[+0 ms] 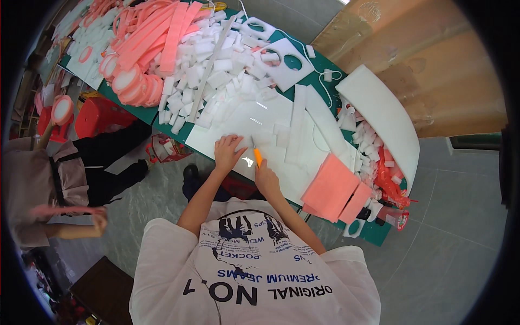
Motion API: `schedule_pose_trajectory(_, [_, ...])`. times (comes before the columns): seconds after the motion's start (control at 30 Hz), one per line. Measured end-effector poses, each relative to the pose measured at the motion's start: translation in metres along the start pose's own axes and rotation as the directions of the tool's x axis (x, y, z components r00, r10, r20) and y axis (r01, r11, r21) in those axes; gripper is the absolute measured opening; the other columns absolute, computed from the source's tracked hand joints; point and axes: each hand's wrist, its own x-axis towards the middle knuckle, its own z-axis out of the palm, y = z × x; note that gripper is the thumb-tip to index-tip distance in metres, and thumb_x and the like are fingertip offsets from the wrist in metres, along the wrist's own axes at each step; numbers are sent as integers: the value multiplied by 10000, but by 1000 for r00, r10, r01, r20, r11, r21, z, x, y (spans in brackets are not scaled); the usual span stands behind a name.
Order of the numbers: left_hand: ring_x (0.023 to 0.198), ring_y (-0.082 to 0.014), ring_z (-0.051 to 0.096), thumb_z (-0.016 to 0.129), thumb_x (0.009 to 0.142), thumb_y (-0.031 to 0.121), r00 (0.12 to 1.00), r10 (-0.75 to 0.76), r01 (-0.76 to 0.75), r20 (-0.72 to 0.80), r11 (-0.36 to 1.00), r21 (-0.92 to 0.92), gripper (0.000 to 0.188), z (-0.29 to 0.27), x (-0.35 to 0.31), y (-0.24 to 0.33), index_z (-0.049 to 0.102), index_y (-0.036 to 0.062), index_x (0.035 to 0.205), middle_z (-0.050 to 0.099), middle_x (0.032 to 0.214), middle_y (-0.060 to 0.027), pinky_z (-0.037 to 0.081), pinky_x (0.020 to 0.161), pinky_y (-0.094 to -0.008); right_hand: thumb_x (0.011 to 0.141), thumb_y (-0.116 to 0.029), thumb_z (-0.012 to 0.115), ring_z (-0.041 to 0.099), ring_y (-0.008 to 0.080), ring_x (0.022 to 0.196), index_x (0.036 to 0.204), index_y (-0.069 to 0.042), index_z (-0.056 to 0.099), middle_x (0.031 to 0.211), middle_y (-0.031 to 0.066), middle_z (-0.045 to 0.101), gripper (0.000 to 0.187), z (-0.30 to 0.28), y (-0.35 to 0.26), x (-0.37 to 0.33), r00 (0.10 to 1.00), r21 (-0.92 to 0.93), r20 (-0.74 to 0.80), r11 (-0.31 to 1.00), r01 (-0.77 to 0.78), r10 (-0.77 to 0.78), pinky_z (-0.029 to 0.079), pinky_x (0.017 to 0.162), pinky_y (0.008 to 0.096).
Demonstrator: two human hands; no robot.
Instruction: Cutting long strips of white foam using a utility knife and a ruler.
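My right hand [267,180] is closed round the orange handle of a utility knife [257,156]. Its thin blade points away from me over a glossy white board [208,140]. Just left of the knife, my left hand [227,154] rests with its fingers stretched out on the board. Pale white foam lies by the fingertips, hard to tell from the board. Right of the knife are long white foam strips [295,124] and a curved white foam strip [326,120].
Beyond the board spreads a heap of white foam blocks [216,65], with pink foam strips [146,40] at its left. Pink foam sheets [331,187] lie at the right edge, near a large white foam slab [384,116]. Another person [65,179] stands at left.
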Motion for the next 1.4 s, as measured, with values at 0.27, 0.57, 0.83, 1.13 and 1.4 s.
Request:
schedule_pose_trajectory(0.27, [1008, -237, 432, 708, 594, 249, 974, 75, -37, 212, 984, -176, 683, -17, 2, -16, 422, 126, 1202, 463, 1095, -72, 292, 877, -375, 853, -269, 405, 562, 389, 584, 957, -21, 340, 634, 232, 549, 276, -6, 26, 22, 990, -28, -135, 999, -38, 34, 444, 486, 467])
schedule_pose_trajectory(0.57, [955, -267, 448, 715, 573, 111, 975, -22, 95, 219, 940, -328, 526, -39, -24, -50, 528, 57, 1062, 494, 994, -100, 371, 821, -339, 857, -272, 412, 533, 410, 526, 947, -17, 341, 575, 231, 532, 280, -15, 2, -6, 985, 100, -170, 994, 42, -24, 415, 445, 487])
schedule_pose_trajectory(0.83, [841, -250, 496, 726, 561, 89, 996, -75, 87, 47, 925, -370, 403, -19, -9, -28, 594, 29, 936, 525, 886, -98, 415, 723, -306, 854, -222, 427, 533, 404, 514, 930, -1, 343, 559, 229, 526, 249, 11, -18, -3, 979, 107, -142, 981, 163, -147, 415, 428, 472])
schedule_pose_trajectory(1.13, [774, -241, 506, 724, 566, 116, 993, -112, 88, -46, 929, -358, 351, -12, -9, -25, 613, 36, 889, 547, 840, -82, 419, 667, -312, 855, -237, 421, 545, 398, 536, 913, 8, 339, 574, 226, 532, 265, 7, -13, 6, 986, 36, -37, 986, 165, -163, 434, 445, 463])
schedule_pose_trajectory(1.4, [780, -231, 481, 705, 593, 161, 992, -114, 96, -57, 961, -258, 304, -8, -9, -21, 622, 78, 874, 546, 869, -41, 374, 661, -335, 851, -246, 419, 548, 412, 576, 959, 14, 346, 620, 248, 545, 291, 7, -16, 17, 988, -4, 9, 988, 155, -155, 441, 494, 475])
